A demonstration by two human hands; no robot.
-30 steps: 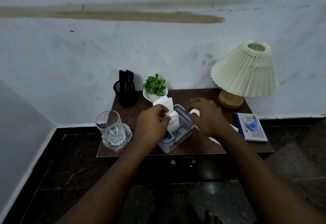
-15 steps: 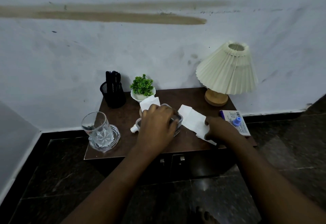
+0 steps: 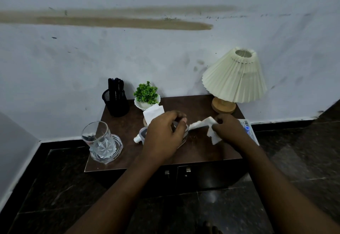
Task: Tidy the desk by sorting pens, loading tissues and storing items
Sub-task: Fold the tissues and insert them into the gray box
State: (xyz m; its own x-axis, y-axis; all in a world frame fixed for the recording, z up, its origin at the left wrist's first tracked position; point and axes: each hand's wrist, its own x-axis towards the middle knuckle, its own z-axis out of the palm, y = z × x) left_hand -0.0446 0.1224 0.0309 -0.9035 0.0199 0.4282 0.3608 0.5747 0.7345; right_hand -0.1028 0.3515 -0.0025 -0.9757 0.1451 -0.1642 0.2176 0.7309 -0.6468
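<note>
The left hand (image 3: 163, 138) lies curled over the grey tissue box (image 3: 142, 134) near the middle of the worktop (image 3: 200, 105), gripping it from above. The right hand (image 3: 228, 128) is closed on a white tissue (image 3: 200, 123) that stretches from the box toward the lamp (image 3: 234, 77). Pens (image 3: 115, 88) stand in the black holder (image 3: 116, 103) at the back left.

Non-task stuff on the dark brown wooden tabletop (image 3: 200, 103): clear faceted drinking glass (image 3: 97, 139) upright on a clear glass coaster (image 3: 116, 148), front left. Small green artificial plant in a white scalloped bowl (image 3: 146, 96) at the back edge. Cream pleated-shade lamp with a round wooden base (image 3: 232, 81), back right. Behind: grey-white scuffed wall with a brown horizontal smear (image 3: 117, 20). Dark speckled stone floor (image 3: 60, 187) below.
</note>
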